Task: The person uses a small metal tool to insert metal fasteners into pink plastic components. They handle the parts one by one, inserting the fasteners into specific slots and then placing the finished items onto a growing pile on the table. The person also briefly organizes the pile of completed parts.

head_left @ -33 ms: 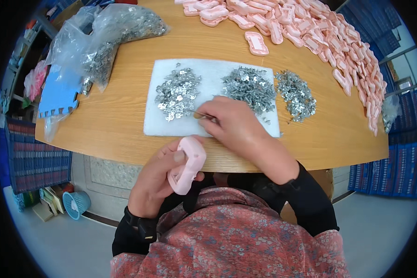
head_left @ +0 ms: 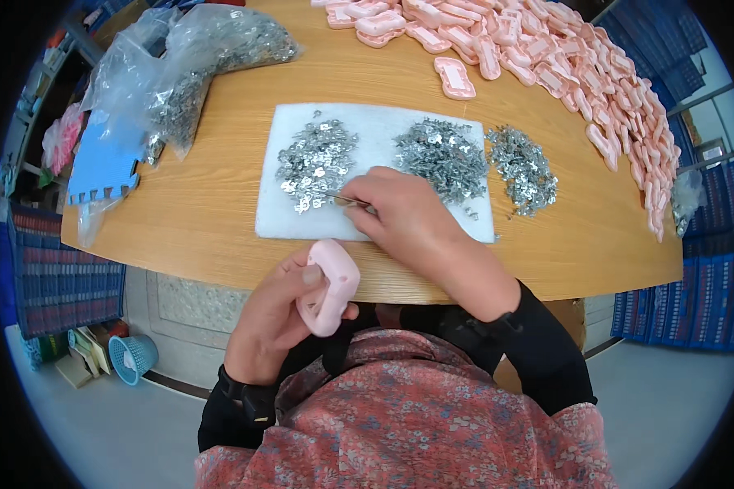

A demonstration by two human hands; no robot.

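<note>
A hollow pink plastic shell [head_left: 340, 281] is gripped in my left hand [head_left: 277, 314] just in front of the table edge, with the thumb inside its opening. My right hand [head_left: 408, 213] pinches thin metal tweezers [head_left: 352, 201] above a white foam sheet [head_left: 375, 213]. Their tips reach the near right edge of the left pile of small silver metal pieces [head_left: 314, 163]; whether a piece is between them I cannot tell. Behind my right hand, a second metal pile [head_left: 442, 155] lies on the sheet.
A third pile of metal pieces [head_left: 523, 169] sits right of the sheet on the wooden table [head_left: 220, 163]. Many pink shells [head_left: 546, 57] are heaped at the far right. Clear bags of metal parts [head_left: 228, 41] and a blue foam mat [head_left: 102, 167] occupy the left.
The pink shell has tilted slightly in my left hand and risen a little. The tweezers have shifted slightly at the left pile's edge. The whole view has moved a touch.
</note>
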